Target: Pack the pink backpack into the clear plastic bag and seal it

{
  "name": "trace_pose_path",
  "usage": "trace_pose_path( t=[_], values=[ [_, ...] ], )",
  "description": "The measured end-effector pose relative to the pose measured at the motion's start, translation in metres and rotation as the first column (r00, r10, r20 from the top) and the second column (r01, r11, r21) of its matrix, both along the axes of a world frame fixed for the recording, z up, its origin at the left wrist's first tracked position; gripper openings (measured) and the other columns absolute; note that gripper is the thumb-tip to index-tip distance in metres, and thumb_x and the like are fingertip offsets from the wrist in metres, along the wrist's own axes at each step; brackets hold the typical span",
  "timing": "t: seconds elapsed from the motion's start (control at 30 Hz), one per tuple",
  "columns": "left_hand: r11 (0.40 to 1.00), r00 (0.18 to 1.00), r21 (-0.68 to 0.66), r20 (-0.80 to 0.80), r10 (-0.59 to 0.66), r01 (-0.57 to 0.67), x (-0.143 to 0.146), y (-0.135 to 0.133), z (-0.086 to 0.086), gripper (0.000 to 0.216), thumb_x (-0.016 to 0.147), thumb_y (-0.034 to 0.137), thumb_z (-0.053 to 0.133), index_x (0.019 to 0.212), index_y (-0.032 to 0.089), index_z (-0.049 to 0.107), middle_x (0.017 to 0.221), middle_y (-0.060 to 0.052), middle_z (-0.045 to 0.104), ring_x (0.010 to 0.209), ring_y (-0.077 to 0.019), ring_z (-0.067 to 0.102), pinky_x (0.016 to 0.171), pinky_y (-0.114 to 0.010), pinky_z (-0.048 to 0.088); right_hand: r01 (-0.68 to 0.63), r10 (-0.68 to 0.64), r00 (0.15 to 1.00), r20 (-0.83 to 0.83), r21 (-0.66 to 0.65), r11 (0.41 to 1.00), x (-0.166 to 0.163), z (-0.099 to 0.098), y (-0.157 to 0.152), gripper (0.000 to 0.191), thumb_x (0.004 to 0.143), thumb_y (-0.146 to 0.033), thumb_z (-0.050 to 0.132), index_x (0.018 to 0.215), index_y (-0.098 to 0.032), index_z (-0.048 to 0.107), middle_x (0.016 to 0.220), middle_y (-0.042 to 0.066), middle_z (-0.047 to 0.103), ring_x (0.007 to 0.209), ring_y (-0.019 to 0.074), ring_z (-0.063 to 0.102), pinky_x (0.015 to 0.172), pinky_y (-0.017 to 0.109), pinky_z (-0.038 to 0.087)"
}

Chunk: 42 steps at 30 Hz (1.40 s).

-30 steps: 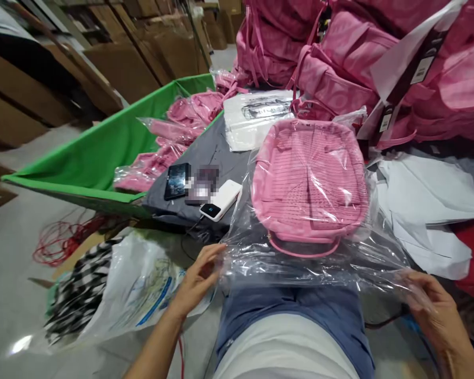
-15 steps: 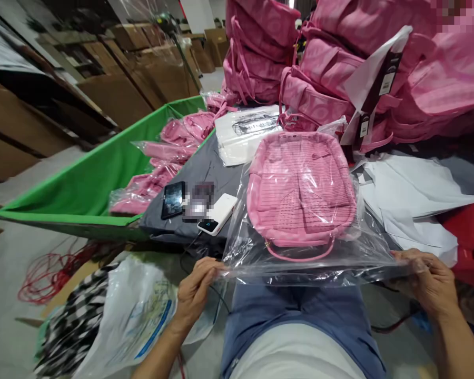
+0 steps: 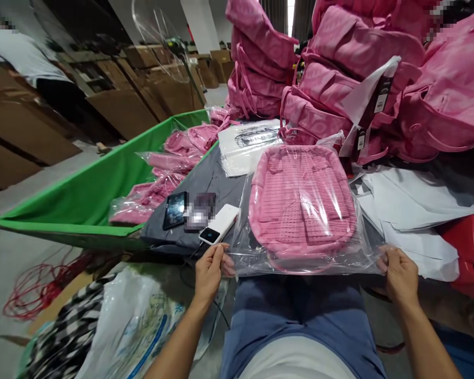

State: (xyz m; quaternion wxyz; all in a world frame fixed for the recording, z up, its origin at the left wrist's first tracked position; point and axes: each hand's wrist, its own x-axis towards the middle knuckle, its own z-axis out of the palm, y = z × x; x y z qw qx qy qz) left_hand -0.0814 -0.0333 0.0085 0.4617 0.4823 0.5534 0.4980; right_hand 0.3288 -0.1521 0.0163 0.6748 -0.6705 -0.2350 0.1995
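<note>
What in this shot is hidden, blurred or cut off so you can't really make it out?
All in the head view:
- Item between the black phone and white power bank: pixelated out.
- Hang tags on the pink bags: print too small.
- Left hand and right hand fingertips: curled under the clear plastic bag edge.
- Red object: cut off by the right edge.

Green bin (image 3: pixel 102 179), white power bank (image 3: pixel 220 225)
</note>
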Motion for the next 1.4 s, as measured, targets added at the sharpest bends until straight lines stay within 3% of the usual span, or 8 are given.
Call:
trace_pose_path(
  t=[0.3,0.4,0.47,0.6,0.77,1.0,1.2,1.4],
  values=[
    [0.984,0.947,0.172,-0.307,0.098,-0.047,0.0,0.004,-0.008,0.042,0.094,0.059,0.049,0.106,0.02,0.061,0.081,-0.005,0.074,0.056,-0.0196,0.066,0.056,-0.032,0.054,0.105,-0.111,0.992,0.061,0.084,0.991,0.003,0.0,0.0,0.058,0.072,-0.074,0.078,0.074,-0.019,0.058,0.052,-0.009,0.04,0.039,0.006,0.036,0.033,0.019,0.029],
    [0.834,0.786,0.551,-0.522,0.332,0.013,0.016,-0.002,0.015,0.03,0.102,0.039,0.045,0.116,0.02,0.063,0.114,-0.011,0.072,0.104,-0.0252,0.067,0.097,-0.042,0.049,0.075,-0.085,0.993,0.081,0.114,0.991,-0.001,0.001,0.001,0.053,0.077,-0.07,0.077,0.078,-0.019,0.061,0.051,-0.009,0.039,0.041,0.0061,0.036,0.035,0.019,0.031],
    [0.708,0.693,0.668,-0.622,0.363,0.229,0.038,-0.012,0.033,0.028,0.102,0.038,0.049,0.121,0.021,0.063,0.128,-0.012,0.067,0.125,-0.029,0.057,0.111,-0.049,0.035,0.033,-0.046,0.994,0.097,0.127,0.991,-0.004,0.002,0.0,0.05,0.081,-0.067,0.075,0.082,-0.019,0.063,0.05,-0.01,0.037,0.041,0.0063,0.036,0.035,0.019,0.032],
    [0.595,0.552,0.503,-0.826,0.117,0.627,0.082,-0.026,0.053,0.039,0.093,0.058,0.063,0.107,0.021,0.064,0.134,-0.014,0.063,0.137,-0.0359,0.044,0.117,-0.055,0.022,0.082,-0.104,0.988,0.114,0.187,0.979,-0.009,0.005,0.0,0.05,0.082,-0.068,0.073,0.081,-0.019,0.061,0.05,-0.01,0.038,0.04,0.0069,0.037,0.035,0.019,0.032],
    [0.593,0.464,0.291,-0.871,-0.161,0.751,0.086,-0.025,0.064,0.049,0.081,0.067,0.073,0.088,0.022,0.057,0.132,-0.012,0.062,0.139,-0.0367,0.04,0.114,-0.053,0.03,0.115,-0.134,0.986,0.094,0.186,0.976,-0.007,0.003,0.001,0.053,0.08,-0.071,0.072,0.079,-0.02,0.058,0.053,-0.01,0.041,0.039,0.0073,0.04,0.034,0.019,0.032],
    [0.475,0.533,0.442,-0.843,-0.071,0.761,0.078,-0.038,0.063,0.021,0.091,0.032,0.074,0.09,0.022,0.056,0.119,-0.006,0.072,0.128,-0.0288,0.054,0.11,-0.045,0.031,0.113,-0.132,0.985,0.113,0.165,0.98,0.0,-0.009,0.001,0.052,0.084,-0.072,0.067,0.084,-0.021,0.058,0.054,-0.01,0.04,0.04,0.0089,0.041,0.036,0.021,0.032],
    [0.517,0.643,0.501,-0.755,-0.131,0.694,0.076,-0.02,0.057,0.008,0.096,0.022,0.066,0.089,0.025,0.068,0.098,0.001,0.077,0.117,-0.0245,0.06,0.105,-0.042,0.029,0.194,-0.203,0.915,0.348,0.061,0.979,0.004,0.0,-0.007,0.05,0.091,-0.069,0.057,0.087,-0.019,0.066,0.066,-0.002,0.057,0.055,0.0145,0.053,0.053,0.028,0.043],
    [0.7,0.696,0.173,-0.412,-0.588,0.693,0.082,0.016,0.072,0.031,0.084,0.044,0.075,0.064,0.021,0.067,0.08,-0.002,0.072,0.085,-0.0217,0.063,0.086,-0.037,0.044,0.116,-0.135,0.971,0.196,0.106,0.987,0.003,0.026,-0.012,0.046,0.081,-0.065,0.07,0.082,-0.02,0.065,0.064,-0.002,0.057,0.059,0.0143,0.052,0.057,0.027,0.041]
  ],
)
